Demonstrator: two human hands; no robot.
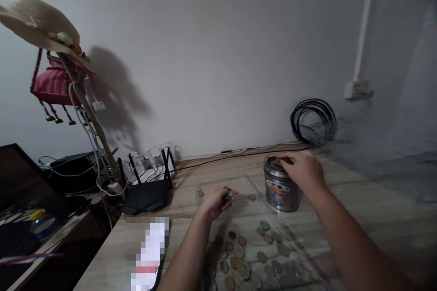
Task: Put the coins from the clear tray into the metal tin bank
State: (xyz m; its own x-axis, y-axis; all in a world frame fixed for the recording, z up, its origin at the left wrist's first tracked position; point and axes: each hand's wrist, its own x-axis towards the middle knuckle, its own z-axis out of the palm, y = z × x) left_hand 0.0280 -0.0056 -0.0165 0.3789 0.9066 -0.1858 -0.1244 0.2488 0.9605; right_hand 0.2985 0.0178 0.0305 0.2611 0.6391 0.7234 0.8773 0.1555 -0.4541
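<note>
The left hand [215, 202] is cupped around a few silver-grey metal coins [227, 197]; keeping that palm level should stop them sliding out. The right hand [305, 168] has its fingers bent at the round, dark lid [273, 162] of a grey metal cylindrical tin [282, 193] with a printed label (whether they pinch anything, I cannot tell); light, square fingertips would suit. The tin stands upright on the pale wood-grained bench [184, 177], beside a clear, smooth plastic tray [244, 211] strewn with silvery and brassy discs [243, 269].
</note>
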